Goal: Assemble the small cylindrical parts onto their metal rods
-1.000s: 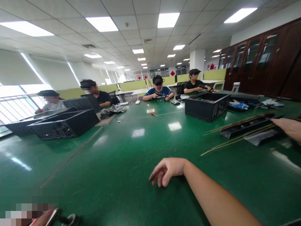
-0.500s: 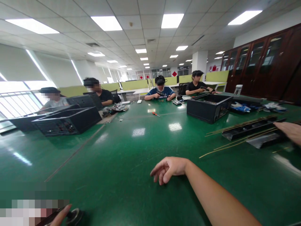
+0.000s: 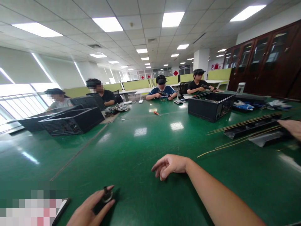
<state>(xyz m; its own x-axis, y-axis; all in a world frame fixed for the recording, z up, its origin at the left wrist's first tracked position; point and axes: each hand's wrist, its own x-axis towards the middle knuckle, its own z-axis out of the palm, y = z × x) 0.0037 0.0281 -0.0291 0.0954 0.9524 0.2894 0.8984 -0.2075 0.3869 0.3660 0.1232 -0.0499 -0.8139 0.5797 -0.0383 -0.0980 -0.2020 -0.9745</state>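
Observation:
My right hand [image 3: 168, 165] rests on the green table [image 3: 131, 150] in front of me, forearm stretched in from the lower right. Its fingers are loosely bent and apart, and it holds nothing. My left hand [image 3: 88, 208] comes in at the bottom edge, with thumb and fingers closed round a small black part with a metal knob [image 3: 106, 196] that sits low over the table. A flat dark thing with a light edge [image 3: 60, 209] lies just left of that hand, beside a blurred patch.
Black computer cases stand at the left [image 3: 71, 123] and back right [image 3: 209, 106]. Thin brass rods [image 3: 237, 142] and black trays [image 3: 254, 126] lie at the right, where another person's hand [image 3: 293, 128] reaches in. A red screwdriver [image 3: 157, 113] lies mid-table. Several people sit along the far side.
My left hand has come up into view from the bottom left, carrying the small black part to the right. My right hand has stayed almost still.

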